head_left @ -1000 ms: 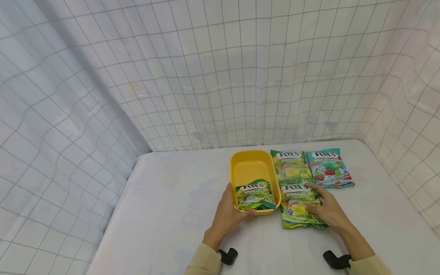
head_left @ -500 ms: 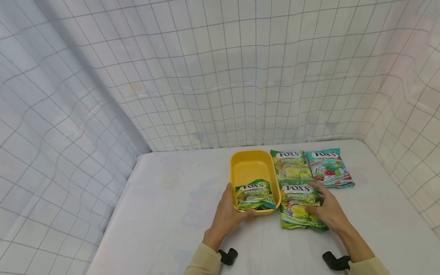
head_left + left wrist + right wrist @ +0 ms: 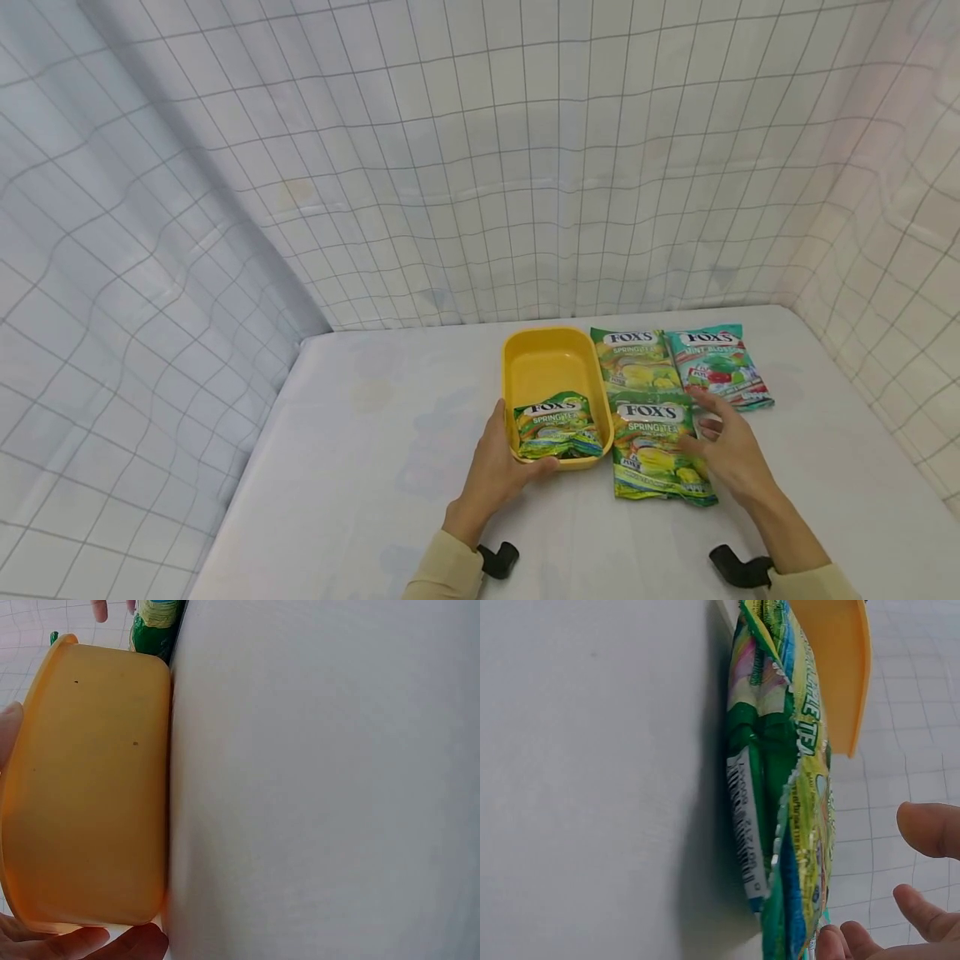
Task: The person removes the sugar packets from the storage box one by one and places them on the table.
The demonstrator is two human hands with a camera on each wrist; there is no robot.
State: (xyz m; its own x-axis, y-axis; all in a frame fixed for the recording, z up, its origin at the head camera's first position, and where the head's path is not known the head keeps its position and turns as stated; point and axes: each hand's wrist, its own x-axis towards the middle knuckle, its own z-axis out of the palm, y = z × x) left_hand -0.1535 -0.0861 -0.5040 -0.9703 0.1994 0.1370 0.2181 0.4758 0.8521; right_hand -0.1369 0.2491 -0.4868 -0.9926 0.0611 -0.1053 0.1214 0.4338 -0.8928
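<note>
My left hand (image 3: 497, 465) grips the near left corner of a yellow plastic tub (image 3: 546, 362), thumb at the front rim and fingers along the left side. The left wrist view shows the tub wall (image 3: 90, 787) between thumb and fingers. In the tub's near half lies a green Fox's Spring Tea candy bag (image 3: 555, 427). Another Spring Tea candy bag (image 3: 654, 458) lies flat right of the tub. Over its right edge hovers my right hand (image 3: 733, 454), fingers loosely bent and holding nothing. The right wrist view has the fingers (image 3: 930, 829) apart from that bag (image 3: 814, 817).
Behind the front bag lies a further Spring Tea bag (image 3: 633, 360), with a teal Fox's Mint bag (image 3: 718, 367) to its right. White cloth covers the table (image 3: 360, 467). A gridded white curtain (image 3: 525, 183) hangs behind and at both sides.
My right hand has let go of the front Spring Tea bag and drawn slightly right. The bag shifted a little and now lies flat. The left hand and tub stay put.
</note>
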